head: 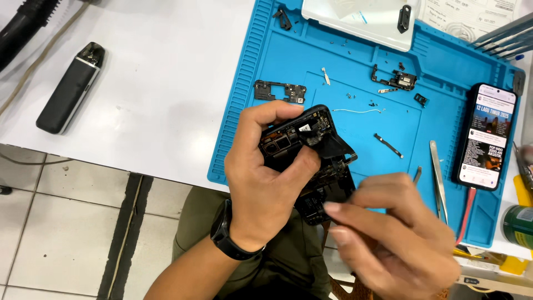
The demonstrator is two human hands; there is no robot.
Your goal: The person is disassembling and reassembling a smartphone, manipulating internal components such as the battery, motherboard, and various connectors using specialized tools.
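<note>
Gripping an opened black phone (308,161) in our left hand (261,183), we curl the fingers over its top edge and press the thumb on its exposed insides, holding it above the near edge of the blue repair mat (266,55). Our right hand (394,239) sits just beside the phone's lower end, fingertips (333,208) bunched close together; whether they pinch anything we cannot tell. On the mat: tweezers (438,172), a lit phone (488,136), a black bracket (280,91), loose screws; a dark pod-shaped device (69,89) lies on the white table (155,83).
</note>
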